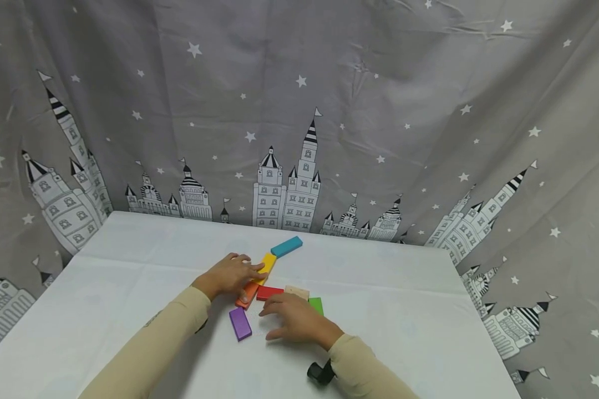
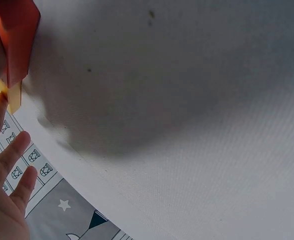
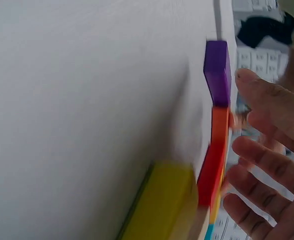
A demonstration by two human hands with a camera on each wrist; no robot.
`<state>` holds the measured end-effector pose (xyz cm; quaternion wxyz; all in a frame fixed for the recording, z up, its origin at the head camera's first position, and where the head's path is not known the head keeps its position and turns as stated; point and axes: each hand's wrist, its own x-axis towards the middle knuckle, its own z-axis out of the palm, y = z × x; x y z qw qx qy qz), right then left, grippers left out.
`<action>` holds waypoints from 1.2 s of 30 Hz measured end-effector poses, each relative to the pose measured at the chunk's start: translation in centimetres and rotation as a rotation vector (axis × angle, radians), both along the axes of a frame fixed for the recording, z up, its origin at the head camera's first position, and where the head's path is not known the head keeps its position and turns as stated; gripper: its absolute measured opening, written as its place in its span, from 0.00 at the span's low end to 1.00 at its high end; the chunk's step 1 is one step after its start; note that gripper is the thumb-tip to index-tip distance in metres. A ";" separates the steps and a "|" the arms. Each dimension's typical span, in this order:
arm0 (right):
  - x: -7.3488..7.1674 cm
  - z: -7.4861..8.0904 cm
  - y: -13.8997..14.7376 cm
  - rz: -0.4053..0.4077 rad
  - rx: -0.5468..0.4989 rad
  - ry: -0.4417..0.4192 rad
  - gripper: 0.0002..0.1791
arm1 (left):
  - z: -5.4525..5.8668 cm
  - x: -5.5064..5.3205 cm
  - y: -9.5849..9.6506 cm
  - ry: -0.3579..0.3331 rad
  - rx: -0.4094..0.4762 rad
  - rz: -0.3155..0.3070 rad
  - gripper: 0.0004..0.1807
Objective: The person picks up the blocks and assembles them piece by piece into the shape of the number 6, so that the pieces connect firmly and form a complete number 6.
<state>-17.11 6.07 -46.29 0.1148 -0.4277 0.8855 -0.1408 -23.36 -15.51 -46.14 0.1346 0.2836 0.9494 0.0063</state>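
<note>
My left hand (image 1: 229, 274) rests over an orange block (image 1: 250, 293) and a yellow block (image 1: 268, 261). Its thumb is at the orange block and a fingertip touches the yellow one, with the other fingers spread. My right hand (image 1: 299, 318), fingers apart and holding nothing, hovers beside a red block (image 1: 267, 294), a plain wooden block (image 1: 299, 291) and a green block (image 1: 316, 305), partly covering them in the head view. A purple block (image 1: 240, 324) lies below the orange one, between the hands. Beyond the yellow block's far end lies a blue block (image 1: 287, 246).
The blocks lie flat on a white-covered table (image 1: 389, 310), forming a branching line. Behind it hangs a grey curtain (image 1: 359, 138) printed with castles and stars. A black device (image 1: 321, 373) sits at the right wrist.
</note>
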 end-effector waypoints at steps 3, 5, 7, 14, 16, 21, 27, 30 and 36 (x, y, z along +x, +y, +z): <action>0.0 0.2 1.7 -0.025 -0.015 -0.025 0.22 | 0.0 0.0 0.0 -0.011 -0.004 0.001 0.36; 0.0 0.4 2.7 -0.047 -0.010 -0.038 0.22 | 0.0 0.0 0.0 -0.016 -0.002 -0.003 0.36; 0.0 0.4 3.6 -0.069 -0.003 -0.054 0.22 | 0.0 -0.1 0.0 -0.022 -0.001 -0.004 0.36; 0.4 0.2 6.1 -0.123 0.005 -0.101 0.20 | 0.0 -0.2 0.0 -0.034 -0.001 -0.010 0.36; 0.4 0.0 6.6 -0.121 0.006 -0.105 0.19 | 0.0 -0.2 0.0 -0.033 0.001 -0.010 0.36; 0.5 -0.2 7.3 -0.124 0.016 -0.100 0.18 | 0.2 0.0 0.0 -0.031 0.008 -0.012 0.36; 0.6 -0.5 7.6 -0.120 0.013 -0.083 0.17 | -0.1 0.0 0.1 -0.025 0.008 -0.017 0.36; 0.5 -0.6 7.6 -0.110 -0.007 -0.077 0.16 | -0.2 -0.1 0.0 -0.022 0.010 -0.019 0.36; 0.6 -0.8 7.2 -0.097 -0.035 -0.099 0.16 | -0.2 -0.1 -0.1 -0.025 0.009 -0.020 0.36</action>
